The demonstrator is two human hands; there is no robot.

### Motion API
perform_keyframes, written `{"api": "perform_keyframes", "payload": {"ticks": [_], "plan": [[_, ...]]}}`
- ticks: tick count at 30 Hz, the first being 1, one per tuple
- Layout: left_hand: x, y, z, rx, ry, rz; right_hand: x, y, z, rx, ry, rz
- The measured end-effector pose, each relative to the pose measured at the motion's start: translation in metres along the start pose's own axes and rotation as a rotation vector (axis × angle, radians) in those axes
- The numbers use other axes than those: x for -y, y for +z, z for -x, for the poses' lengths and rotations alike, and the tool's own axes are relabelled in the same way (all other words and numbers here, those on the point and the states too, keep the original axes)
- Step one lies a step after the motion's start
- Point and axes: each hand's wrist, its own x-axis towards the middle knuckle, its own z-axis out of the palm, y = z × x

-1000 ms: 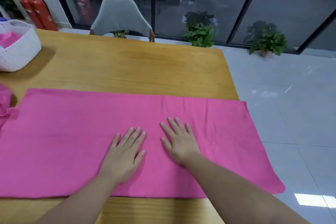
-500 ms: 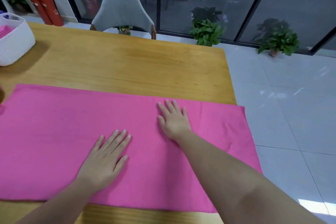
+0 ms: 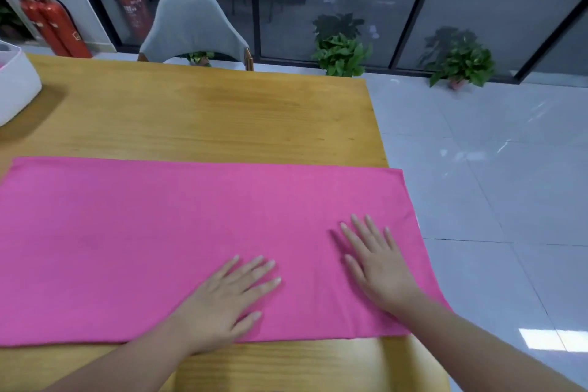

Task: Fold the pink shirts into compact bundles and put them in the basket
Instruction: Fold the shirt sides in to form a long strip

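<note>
A pink shirt [image 3: 152, 232], folded into a long flat band, lies across the wooden table [image 3: 203, 111] and hangs a little over its right edge. My left hand [image 3: 222, 299] lies flat on the cloth near its front edge, fingers straight and spread. My right hand [image 3: 378, 261] presses flat on the shirt's right part, close to the table's right edge. The white basket [image 3: 16, 89] stands at the far left of the table, mostly cut off by the frame.
A grey chair [image 3: 191, 32] stands behind the table's far side. Potted plants [image 3: 343, 54] sit on the tiled floor by the glass wall, to the right. Red fire extinguishers [image 3: 54, 25] stand at the back left. A wooden chair back [image 3: 413, 366] shows below my right arm.
My right hand has slid to the right and nearer across the shirt, towards the table's right edge. My left hand has shifted right too. The view has turned right, so less of the basket shows.
</note>
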Motion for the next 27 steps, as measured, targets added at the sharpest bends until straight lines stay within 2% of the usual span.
{"api": "perform_keyframes", "payload": {"ticks": [3,7,10,12,15,17,20,23,27], "plan": [[-0.036,0.003,-0.017,0.016,0.164,-0.034,0.019,0.019,0.045,-0.001,-0.07,-0.01],[-0.043,0.008,-0.022,0.055,0.185,-0.062,-0.013,0.023,0.088,-0.005,0.121,-0.011],[-0.039,0.004,-0.024,-0.023,0.209,-0.002,-0.034,0.015,0.105,0.059,0.18,0.035],[-0.038,-0.003,-0.027,-0.073,0.253,0.021,-0.03,0.01,0.107,0.052,0.144,0.053],[-0.041,-0.022,-0.031,-0.04,0.299,-0.025,-0.003,0.006,0.105,-0.033,-0.013,-0.029],[-0.043,-0.025,-0.031,-0.016,0.255,-0.041,0.017,0.007,0.102,-0.074,-0.093,-0.083],[-0.049,-0.019,-0.027,0.007,0.085,-0.033,0.035,0.013,0.094,-0.146,-0.134,-0.118],[-0.05,-0.02,-0.025,-0.017,-0.05,-0.022,0.036,0.014,0.087,-0.2,-0.088,-0.128],[-0.035,-0.025,-0.017,-0.069,-0.154,0.011,0.016,0.005,0.084,-0.189,-0.028,-0.05]]}}
